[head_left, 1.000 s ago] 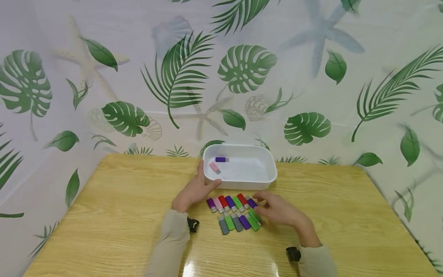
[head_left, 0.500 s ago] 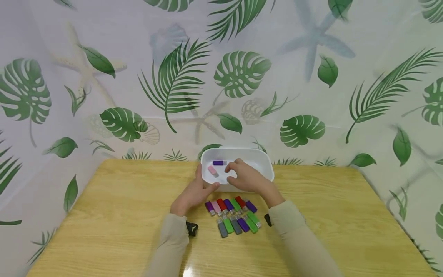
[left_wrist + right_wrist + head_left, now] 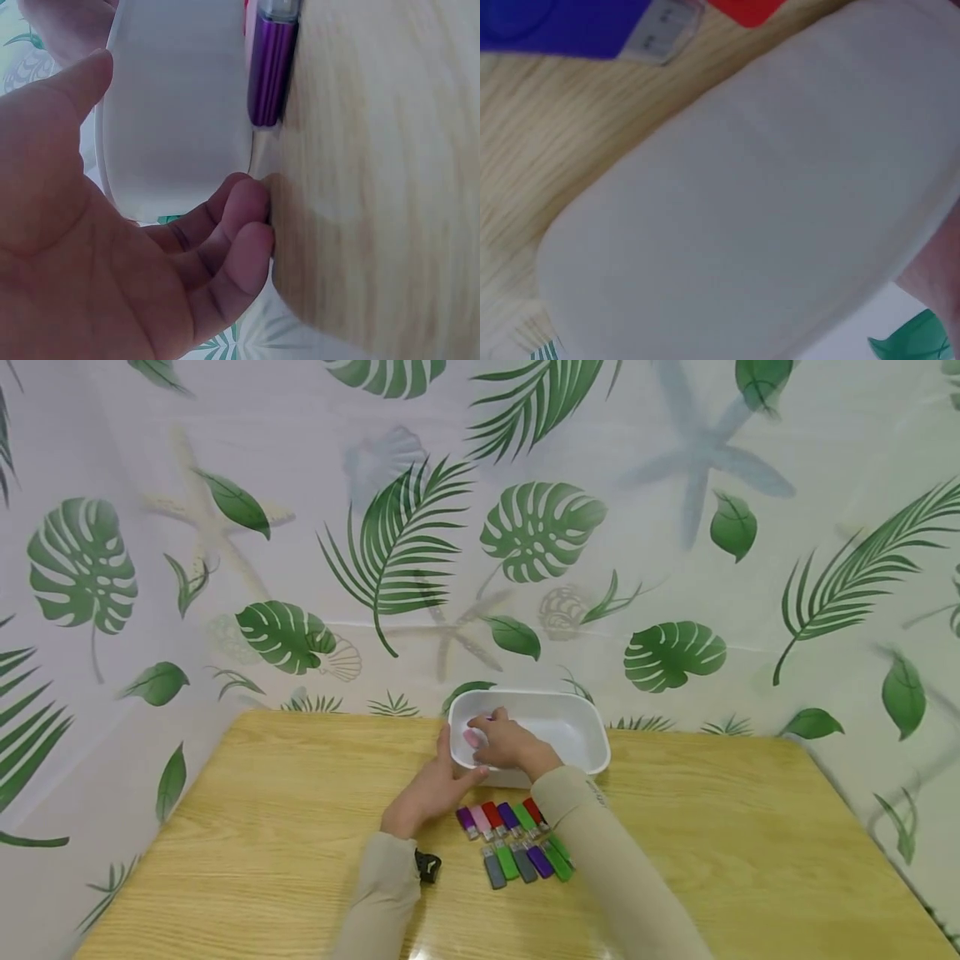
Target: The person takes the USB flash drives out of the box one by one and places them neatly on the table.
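My left hand (image 3: 431, 789) holds the near left corner of a white plastic box (image 3: 525, 781). Its thumb lies at the front rim, and its fingers (image 3: 247, 251) bend against the box's end wall. My right hand (image 3: 513, 745) reaches down into the box. Its thumb and forefinger stand apart around a pink USB stick (image 3: 471, 738); contact is not clear. A purple USB stick (image 3: 489, 718) is mostly hidden under its fingers. In the right wrist view the box wall (image 3: 742, 187) hides the fingertips.
In front of the box, two rows of USB sticks lie on the wooden table (image 3: 300, 827): a red one (image 3: 492, 814), a green one (image 3: 506, 862), a grey one (image 3: 493, 868) and several others. A leaf-patterned cloth (image 3: 420, 635) hangs behind the table.
My right hand has moved from the right end of the USB stick rows into the box, then left to the pink stick. My left hand stays at the box's corner.
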Motion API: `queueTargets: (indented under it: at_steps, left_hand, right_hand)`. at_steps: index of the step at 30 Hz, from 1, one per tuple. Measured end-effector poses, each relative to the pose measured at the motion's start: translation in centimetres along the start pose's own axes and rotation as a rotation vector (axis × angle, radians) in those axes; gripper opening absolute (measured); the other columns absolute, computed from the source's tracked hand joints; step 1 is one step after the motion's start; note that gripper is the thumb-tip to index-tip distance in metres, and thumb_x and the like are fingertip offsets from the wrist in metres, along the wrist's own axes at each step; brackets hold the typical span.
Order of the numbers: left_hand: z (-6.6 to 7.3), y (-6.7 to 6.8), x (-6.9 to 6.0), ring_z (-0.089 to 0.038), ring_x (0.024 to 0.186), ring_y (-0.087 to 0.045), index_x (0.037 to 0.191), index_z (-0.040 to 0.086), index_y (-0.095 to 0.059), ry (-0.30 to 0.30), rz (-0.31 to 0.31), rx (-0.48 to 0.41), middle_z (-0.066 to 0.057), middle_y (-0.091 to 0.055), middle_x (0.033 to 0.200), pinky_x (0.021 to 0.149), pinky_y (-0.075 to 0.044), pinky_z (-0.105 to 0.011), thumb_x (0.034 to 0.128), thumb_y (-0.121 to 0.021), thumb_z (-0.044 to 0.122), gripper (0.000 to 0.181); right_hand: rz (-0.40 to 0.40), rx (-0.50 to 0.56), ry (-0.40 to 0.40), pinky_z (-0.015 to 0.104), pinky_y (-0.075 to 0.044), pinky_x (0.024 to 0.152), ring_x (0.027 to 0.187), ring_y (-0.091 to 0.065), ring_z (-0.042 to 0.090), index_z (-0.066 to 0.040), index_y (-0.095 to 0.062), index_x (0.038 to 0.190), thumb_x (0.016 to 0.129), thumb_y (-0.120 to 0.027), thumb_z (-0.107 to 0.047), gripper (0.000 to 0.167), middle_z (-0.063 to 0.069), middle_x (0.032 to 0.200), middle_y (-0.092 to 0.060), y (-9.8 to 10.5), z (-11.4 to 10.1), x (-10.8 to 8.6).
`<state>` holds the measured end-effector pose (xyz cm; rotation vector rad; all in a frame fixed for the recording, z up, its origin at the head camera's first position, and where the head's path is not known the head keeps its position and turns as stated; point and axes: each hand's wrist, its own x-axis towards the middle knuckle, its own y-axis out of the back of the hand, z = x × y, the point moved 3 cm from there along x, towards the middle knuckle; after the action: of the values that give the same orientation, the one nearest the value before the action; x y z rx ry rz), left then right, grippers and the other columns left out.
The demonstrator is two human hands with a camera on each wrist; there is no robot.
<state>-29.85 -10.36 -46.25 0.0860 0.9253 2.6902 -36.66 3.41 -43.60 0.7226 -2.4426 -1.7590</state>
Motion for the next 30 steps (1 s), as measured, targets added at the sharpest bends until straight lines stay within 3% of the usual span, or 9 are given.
queueTargets:
  at_steps: [5, 9, 17, 22, 30]
  left_hand:
    - [-0.1, -0.3, -0.1, -0.041, 0.119, -0.058, 0.158, 0.005, 0.011, 0.002, -0.001, 0.002, -0.033, -0.051, 0.138, 0.101, -0.045, -0.051, 0.0967, -0.056, 0.054, 0.103]
    - [-0.2, -0.4, -0.3, -0.041, 0.118, -0.059, 0.158, 0.005, 0.011, 0.004, -0.006, 0.013, -0.033, -0.051, 0.138, 0.1, -0.046, -0.05, 0.0968, -0.056, 0.054, 0.103]
    - [-0.4, -0.1, 0.1, -0.035, 0.108, -0.063, 0.158, 0.008, 0.013, 0.016, 0.0, 0.012, -0.031, -0.056, 0.134, 0.095, -0.049, -0.047, 0.0962, -0.054, 0.058, 0.104]
    - [-0.6, -0.3, 0.1, -0.037, 0.118, -0.059, 0.157, 0.007, 0.013, 0.003, -0.006, 0.016, -0.031, -0.05, 0.14, 0.101, -0.046, -0.048, 0.0969, -0.055, 0.055, 0.103]
    - [-0.3, -0.1, -0.2, -0.036, 0.115, -0.061, 0.158, 0.011, 0.014, 0.023, -0.006, 0.015, -0.029, -0.053, 0.139, 0.099, -0.048, -0.048, 0.0959, -0.053, 0.059, 0.103]
  right_hand:
    - [-0.037, -0.034, -0.035, 0.054, -0.044, 0.103, 0.123, -0.048, 0.038, -0.02, -0.045, 0.149, 0.094, -0.069, -0.025, 0.059, 0.028, 0.147, -0.034, -0.9, 0.1, 0.4]
    - [-0.042, -0.07, -0.021, 0.055, -0.046, 0.099, 0.119, -0.048, 0.037, -0.021, -0.051, 0.142, 0.094, -0.069, -0.027, 0.052, 0.024, 0.139, -0.039, -1.3, 0.0, 0.6]
    - [0.033, -0.123, 0.0, 0.051, -0.05, 0.088, 0.106, -0.052, 0.036, -0.012, -0.056, 0.122, 0.093, -0.068, -0.021, 0.033, 0.021, 0.122, -0.046, -1.3, 0.0, 1.4]
    - [0.054, -0.119, -0.017, 0.049, -0.05, 0.084, 0.099, -0.058, 0.035, -0.009, -0.054, 0.11, 0.091, -0.064, -0.013, 0.021, 0.021, 0.115, -0.052, -1.6, 0.3, 1.4]
    - [0.003, -0.151, 0.007, 0.043, -0.048, 0.099, 0.106, -0.061, 0.03, 0.002, -0.051, 0.13, 0.094, -0.065, -0.01, 0.041, 0.02, 0.119, -0.064, -1.3, -0.2, 1.5]
